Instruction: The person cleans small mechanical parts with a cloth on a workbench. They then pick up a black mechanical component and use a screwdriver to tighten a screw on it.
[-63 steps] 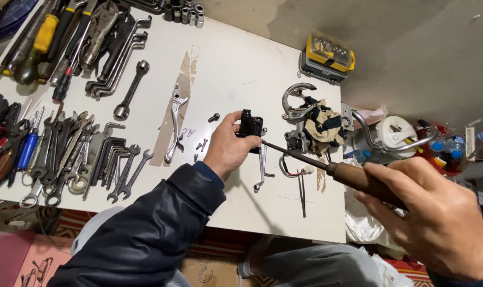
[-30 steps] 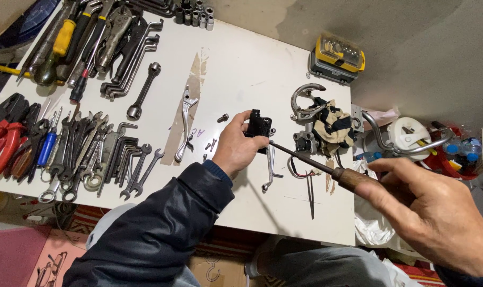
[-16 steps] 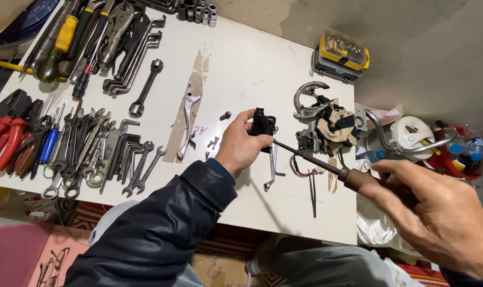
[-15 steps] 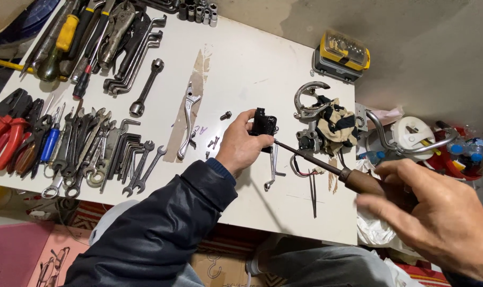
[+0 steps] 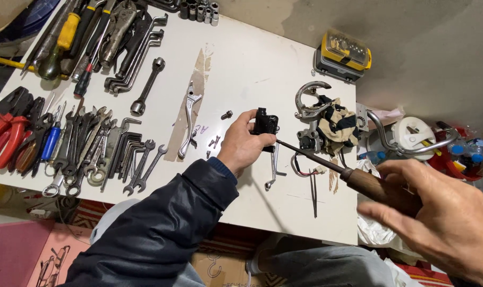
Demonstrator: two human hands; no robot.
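Screwdriver (image 5: 326,165) tip meets black part (image 5: 265,123) in left hand (image 5: 244,146).

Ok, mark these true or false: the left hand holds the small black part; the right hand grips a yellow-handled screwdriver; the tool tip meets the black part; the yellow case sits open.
1. The left hand holds the small black part. True.
2. The right hand grips a yellow-handled screwdriver. False: its screwdriver has a brown wooden handle.
3. The tool tip meets the black part. True.
4. The yellow case sits open. False: its lid is shut.
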